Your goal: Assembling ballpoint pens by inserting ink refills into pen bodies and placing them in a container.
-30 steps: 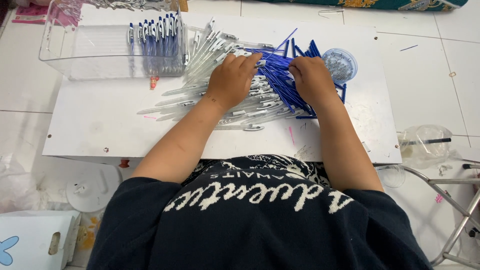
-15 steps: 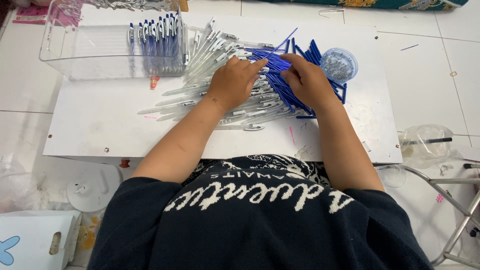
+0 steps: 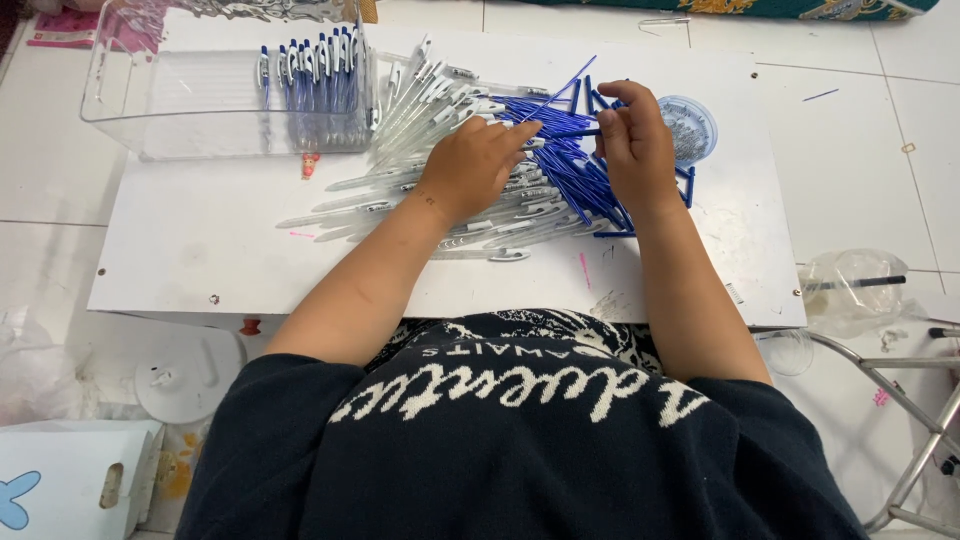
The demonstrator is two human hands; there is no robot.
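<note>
thin blue refills (image 3: 575,185) lie heaped beside a fanned pile of clear pen barrels (image 3: 420,100) on the white board (image 3: 200,250).

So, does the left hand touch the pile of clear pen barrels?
Touching. The head view shows the left hand resting palm-down on the clear pen barrels.

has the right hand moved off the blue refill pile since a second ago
Yes. The right hand has risen from lying flat on the blue refills, now pinching at their top end beside the small round container.
</note>
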